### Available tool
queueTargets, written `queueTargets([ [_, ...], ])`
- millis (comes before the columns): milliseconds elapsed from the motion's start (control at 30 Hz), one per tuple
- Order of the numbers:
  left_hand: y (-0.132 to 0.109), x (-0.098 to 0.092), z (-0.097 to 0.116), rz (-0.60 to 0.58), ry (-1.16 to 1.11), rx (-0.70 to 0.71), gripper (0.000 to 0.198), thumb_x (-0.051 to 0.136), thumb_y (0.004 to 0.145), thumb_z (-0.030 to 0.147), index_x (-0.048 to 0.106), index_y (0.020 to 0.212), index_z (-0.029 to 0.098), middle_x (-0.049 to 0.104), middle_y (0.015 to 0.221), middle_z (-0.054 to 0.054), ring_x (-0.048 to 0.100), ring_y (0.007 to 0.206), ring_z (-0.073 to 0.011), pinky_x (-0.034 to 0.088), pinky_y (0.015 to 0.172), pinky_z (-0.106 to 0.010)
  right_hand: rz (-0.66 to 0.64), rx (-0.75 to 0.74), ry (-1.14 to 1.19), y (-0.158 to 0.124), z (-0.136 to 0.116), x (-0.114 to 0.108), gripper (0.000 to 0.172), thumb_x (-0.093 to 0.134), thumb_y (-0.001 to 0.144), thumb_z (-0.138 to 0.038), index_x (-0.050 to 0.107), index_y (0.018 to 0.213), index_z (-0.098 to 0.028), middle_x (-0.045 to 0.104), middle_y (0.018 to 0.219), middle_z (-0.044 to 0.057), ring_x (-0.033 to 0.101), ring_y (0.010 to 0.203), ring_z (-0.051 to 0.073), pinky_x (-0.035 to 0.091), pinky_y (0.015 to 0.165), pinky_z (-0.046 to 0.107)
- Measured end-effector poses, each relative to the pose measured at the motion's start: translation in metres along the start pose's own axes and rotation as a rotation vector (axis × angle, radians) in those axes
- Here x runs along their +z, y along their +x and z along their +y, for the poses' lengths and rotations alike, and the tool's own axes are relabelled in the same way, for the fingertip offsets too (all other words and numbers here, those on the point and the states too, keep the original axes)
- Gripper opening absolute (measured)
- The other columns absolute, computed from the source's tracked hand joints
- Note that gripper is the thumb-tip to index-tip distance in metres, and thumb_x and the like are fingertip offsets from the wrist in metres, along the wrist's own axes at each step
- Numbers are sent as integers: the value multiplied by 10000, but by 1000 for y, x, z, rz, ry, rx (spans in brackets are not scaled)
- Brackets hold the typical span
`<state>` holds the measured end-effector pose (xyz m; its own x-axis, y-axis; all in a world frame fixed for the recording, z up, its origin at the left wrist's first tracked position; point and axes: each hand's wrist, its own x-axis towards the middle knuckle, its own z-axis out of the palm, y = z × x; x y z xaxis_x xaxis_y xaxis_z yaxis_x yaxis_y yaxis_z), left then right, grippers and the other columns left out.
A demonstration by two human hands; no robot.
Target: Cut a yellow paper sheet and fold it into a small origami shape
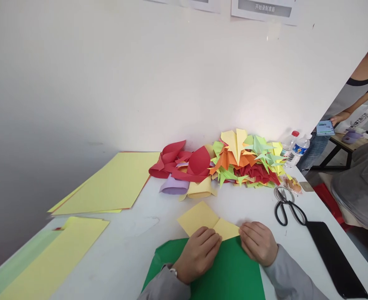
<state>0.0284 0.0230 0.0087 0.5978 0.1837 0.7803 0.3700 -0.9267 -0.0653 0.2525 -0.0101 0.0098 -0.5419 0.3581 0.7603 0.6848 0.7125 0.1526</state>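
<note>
A small pale-yellow paper (199, 217), partly folded, lies on the white table (134, 233) in front of me, its near edge over a green sheet (230, 273). My left hand (199, 252) rests on the yellow paper's near left part, fingers curled and pressed down on it. My right hand (258, 242) presses the folded right flap (226, 228) with bent fingers. Both hands lie partly on the green sheet.
A heap of folded coloured paper shapes (234, 162) sits at the back by the wall. Black scissors (285, 206) and a black flat object (335, 258) lie to the right. Yellow sheets (112, 183) lie left. Two bottles (296, 150) stand behind; another person (359, 96) stands far right.
</note>
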Motion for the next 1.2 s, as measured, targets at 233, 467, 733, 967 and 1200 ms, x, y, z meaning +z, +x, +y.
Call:
queueTargets([
  [233, 3, -2, 1, 0, -8, 7, 124, 501, 865, 35, 600, 839, 105, 617, 693, -58, 542, 681, -165, 451, 583, -316, 6, 7, -19, -2, 0, 2, 155, 570, 823, -57, 651, 947, -103, 729, 807, 103, 682, 818, 208, 562, 651, 328],
  [467, 4, -3, 1, 3, 1, -1, 113, 512, 865, 48, 598, 844, 118, 620, 702, -52, 542, 681, -159, 452, 585, -315, 17, 2, -9, 1, 0, -1, 151, 558, 823, -59, 652, 938, -87, 726, 793, 105, 680, 796, 206, 558, 647, 325],
  [733, -2, 0, 0, -18, -4, 1, 103, 527, 858, 47, 605, 865, 114, 622, 716, -56, 559, 694, -166, 460, 601, -324, 9, -1, -6, 1, 0, 0, 157, 551, 825, -57, 661, 932, -95, 724, 794, 104, 677, 811, 205, 559, 655, 328],
  [967, 3, -3, 0, -8, 3, 2, 121, 505, 867, 52, 603, 860, 124, 621, 705, -53, 550, 681, -162, 459, 581, -319, -7, 1, -2, 0, 1, -1, 166, 553, 820, -58, 651, 950, -92, 726, 812, 106, 679, 812, 206, 560, 662, 333],
  [1200, -1, 0, 0, -18, -1, 4, 96, 536, 858, 48, 606, 843, 112, 622, 716, -58, 556, 704, -168, 464, 603, -327, -8, 6, 0, -1, 4, -1, 174, 548, 817, -59, 645, 960, -73, 726, 811, 112, 681, 815, 218, 560, 659, 343],
])
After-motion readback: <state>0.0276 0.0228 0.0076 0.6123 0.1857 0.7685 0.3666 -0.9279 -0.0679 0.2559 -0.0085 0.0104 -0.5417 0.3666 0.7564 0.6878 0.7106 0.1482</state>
